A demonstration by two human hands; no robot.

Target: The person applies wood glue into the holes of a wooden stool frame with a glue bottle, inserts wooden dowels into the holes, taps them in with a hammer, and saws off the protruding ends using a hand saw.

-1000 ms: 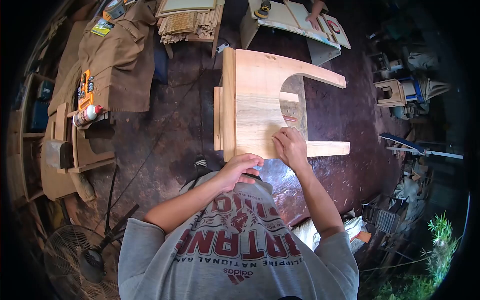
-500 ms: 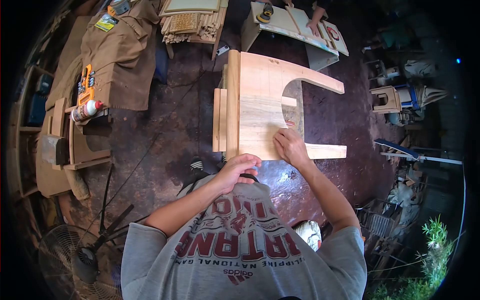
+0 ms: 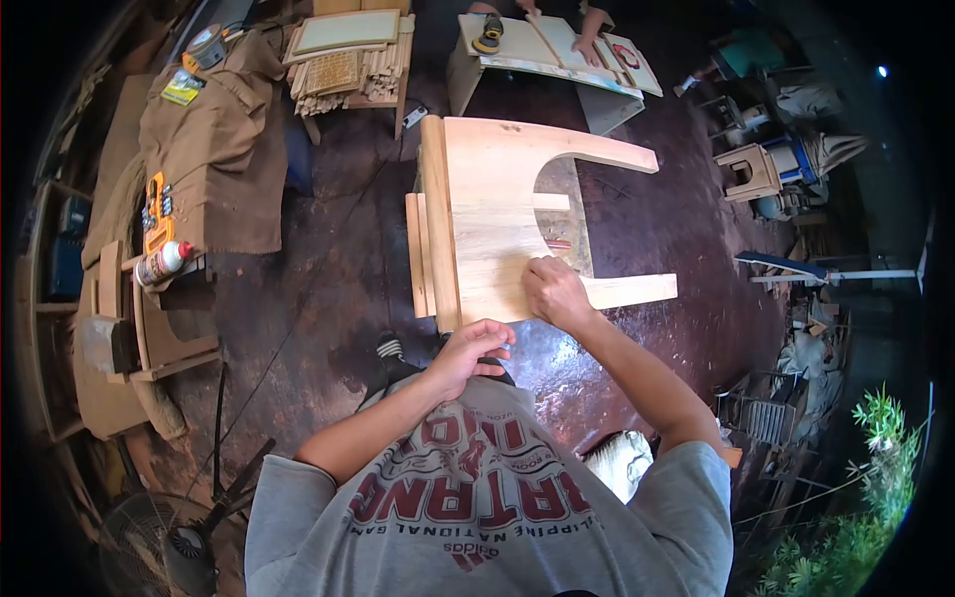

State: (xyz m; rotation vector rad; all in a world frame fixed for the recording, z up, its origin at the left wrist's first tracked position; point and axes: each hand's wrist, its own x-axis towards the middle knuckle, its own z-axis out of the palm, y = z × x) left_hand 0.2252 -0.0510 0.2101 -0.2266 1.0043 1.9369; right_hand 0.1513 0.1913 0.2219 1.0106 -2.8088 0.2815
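Note:
A pale wooden stool (image 3: 487,214) lies on its side in front of me, its board-like side with a curved cut-out facing up. On that face, beside the near end of the cut-out, rests my right hand (image 3: 557,294). Its fingers are bent and pressed together; whatever they may hold is hidden. My left hand (image 3: 472,356) hovers by the stool's near corner, close to my shirt, with fingers loosely curved and thumb apart. Nothing shows in it. Along the stool's left side runs a thicker wooden edge (image 3: 438,219).
At left, a cloth-covered bench (image 3: 219,169) carries a glue bottle (image 3: 164,262) and an orange bit case (image 3: 158,214). A stack of wood strips (image 3: 348,75) stands behind. Another person's hand (image 3: 587,48) is on a far workbench with a sander (image 3: 488,35). A fan (image 3: 184,537) stands lower left.
The view has turned a little, so the stool and benches appear farther left. My right hand stays beside the cut-out, and my left hand keeps near the corner with fingers loosely curved.

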